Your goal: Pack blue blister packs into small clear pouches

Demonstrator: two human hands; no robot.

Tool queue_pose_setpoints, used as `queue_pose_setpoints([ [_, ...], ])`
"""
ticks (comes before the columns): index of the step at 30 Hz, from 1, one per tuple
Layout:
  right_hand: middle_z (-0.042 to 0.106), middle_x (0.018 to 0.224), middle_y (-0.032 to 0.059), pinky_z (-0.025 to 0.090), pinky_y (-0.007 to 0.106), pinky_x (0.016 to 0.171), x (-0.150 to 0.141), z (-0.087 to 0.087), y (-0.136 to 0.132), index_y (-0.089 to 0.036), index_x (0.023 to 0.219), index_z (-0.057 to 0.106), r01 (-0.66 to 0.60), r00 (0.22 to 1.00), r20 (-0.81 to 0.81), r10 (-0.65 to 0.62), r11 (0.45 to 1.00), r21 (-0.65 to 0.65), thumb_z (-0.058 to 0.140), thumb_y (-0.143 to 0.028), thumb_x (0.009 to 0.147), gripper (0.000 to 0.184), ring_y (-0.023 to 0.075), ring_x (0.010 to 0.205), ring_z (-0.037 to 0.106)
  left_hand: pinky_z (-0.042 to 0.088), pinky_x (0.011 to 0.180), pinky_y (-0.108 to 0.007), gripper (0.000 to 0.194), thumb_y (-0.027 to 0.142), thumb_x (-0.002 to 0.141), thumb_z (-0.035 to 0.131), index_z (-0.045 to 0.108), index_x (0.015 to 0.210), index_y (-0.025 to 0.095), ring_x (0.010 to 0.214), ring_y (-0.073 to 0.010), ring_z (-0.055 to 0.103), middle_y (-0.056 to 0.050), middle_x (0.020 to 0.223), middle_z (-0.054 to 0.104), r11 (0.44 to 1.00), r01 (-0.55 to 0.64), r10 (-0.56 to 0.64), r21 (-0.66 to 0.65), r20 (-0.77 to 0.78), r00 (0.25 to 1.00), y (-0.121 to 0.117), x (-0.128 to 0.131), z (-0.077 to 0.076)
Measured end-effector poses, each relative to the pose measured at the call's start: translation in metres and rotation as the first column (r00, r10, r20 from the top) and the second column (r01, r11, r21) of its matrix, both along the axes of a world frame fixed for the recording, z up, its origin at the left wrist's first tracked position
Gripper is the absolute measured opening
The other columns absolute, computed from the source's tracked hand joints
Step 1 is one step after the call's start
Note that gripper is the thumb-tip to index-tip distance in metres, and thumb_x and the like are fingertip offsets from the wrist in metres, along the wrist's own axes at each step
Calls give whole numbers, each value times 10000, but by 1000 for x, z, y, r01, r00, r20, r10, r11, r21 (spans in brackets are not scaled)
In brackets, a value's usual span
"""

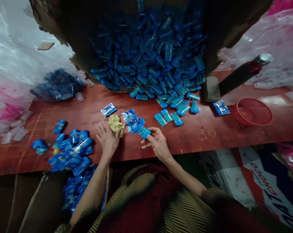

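head view, looking down on a red wooden tabletop (141,106). item: one small blue packet (144,132), pinched at its near end between the thumb and fingertips of the right hand (158,144); remaining fingers are loosely spread. the packet is laid just beyond the hand, up and to the left of it, with its long axis slanted from lower right toward upper left. its far end is met by a clump of clear-and-blue wrappers (133,121), touching or overlapping; which cannot be told. the left hand (107,137) is placed just left of that clump, fingers curled over a crumpled tan cloth (116,124); the cloth is gripped at its near edge. the right hand is the nearer of the two to the packet. appearance: bright blue, oblong, glossy film, rows of small raised dots showing through. also catalogued: a heap of like packets (148,55) spilled from a dark carton behind, a sorted pile (72,150) at the left edge, a red mesh basket (254,111) at right, two rubber bands (207,134).
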State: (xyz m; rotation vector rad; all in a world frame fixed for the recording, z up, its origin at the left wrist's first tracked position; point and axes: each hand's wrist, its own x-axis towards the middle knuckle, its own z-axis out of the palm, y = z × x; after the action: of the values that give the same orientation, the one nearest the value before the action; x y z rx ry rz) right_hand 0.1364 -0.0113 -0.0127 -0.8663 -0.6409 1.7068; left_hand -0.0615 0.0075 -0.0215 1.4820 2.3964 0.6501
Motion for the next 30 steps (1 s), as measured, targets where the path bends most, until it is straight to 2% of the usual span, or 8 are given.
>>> queue_pose_setpoints([
  [6, 598, 764, -44, 584, 235, 464, -4, -1, 1, -218, 974, 462, 12, 998, 55, -12, 1000, 6, 650, -277, 729, 313, 107, 587, 654, 142, 1051, -604, 523, 394, 886, 373, 491, 1273, 63, 1371, -377, 187, -247, 1433, 341, 998, 57, -51, 33, -176, 983, 6, -7, -18],
  [10, 606, 756, -44, 578, 238, 463, -2, 2, 3, -211, 960, 479, 39, 993, 113, -41, 999, 19, 654, -277, 716, 307, 107, 573, 649, 228, 1054, -538, 762, 538, 715, 610, 427, 1314, 103, 1335, -370, 276, -229, 1429, 351, 966, 4, -53, 258, 183, 982, -12, 20, 11],
  [11, 608, 751, -45, 577, 240, 466, -2, 3, 3, -210, 957, 485, 39, 991, 129, -42, 999, 24, 653, -278, 714, 303, 108, 574, 648, 340, 999, -482, 724, 565, 706, 606, 472, 1262, 120, 1241, -335, 427, -209, 1328, 480, 965, -7, -103, 262, 405, 908, -15, 29, 19],
  [13, 616, 749, -43, 570, 238, 478, -3, 3, 0, -210, 958, 498, 28, 986, 162, -33, 999, 37, 651, -279, 717, 294, 107, 577, 646, 480, 800, -400, 632, 630, 681, 587, 577, 1061, 125, 928, -270, 620, -152, 1009, 655, 989, 12, -126, 145, 815, 566, -16, 48, 32],
  [15, 627, 754, -38, 564, 234, 514, -6, 3, -5, -209, 969, 522, 11, 977, 212, -25, 998, 68, 643, -276, 733, 274, 100, 584, 641, 495, 665, -320, 535, 614, 641, 640, 604, 870, 132, 715, -195, 629, -76, 786, 666, 997, 18, -72, 70, 966, 249, -12, 62, 39],
  [17, 636, 751, -31, 560, 244, 576, -8, 1, -11, -207, 979, 553, 1, 956, 291, -37, 993, 122, 639, -274, 753, 251, 96, 600, 634, 481, 607, -261, 449, 524, 597, 729, 595, 772, 133, 624, -140, 602, -27, 696, 651, 999, -26, -23, 25, 996, 86, -7, 70, 42],
  [24, 647, 933, 1, 550, 241, 616, -6, 0, -14, -231, 1059, 554, -16, 962, 271, -36, 982, 189, 667, -225, 730, 347, 95, 661, 644, 460, 534, -223, 293, 332, 629, 773, 606, 775, 143, 579, -110, 587, -3, 706, 662, 996, 18, 88, -86, 979, -185, -7, 68, 43],
  [30, 636, 772, -44, 550, 203, 493, 0, 5, -5, -208, 1006, 511, -82, 992, 103, 76, 995, 56, 687, -220, 688, 364, 101, 581, 659, 447, 507, -245, 266, 355, 714, 703, 614, 840, 138, 549, -117, 559, -18, 709, 648, 991, 104, 116, -90, 952, -284, -11, 71, 38],
])
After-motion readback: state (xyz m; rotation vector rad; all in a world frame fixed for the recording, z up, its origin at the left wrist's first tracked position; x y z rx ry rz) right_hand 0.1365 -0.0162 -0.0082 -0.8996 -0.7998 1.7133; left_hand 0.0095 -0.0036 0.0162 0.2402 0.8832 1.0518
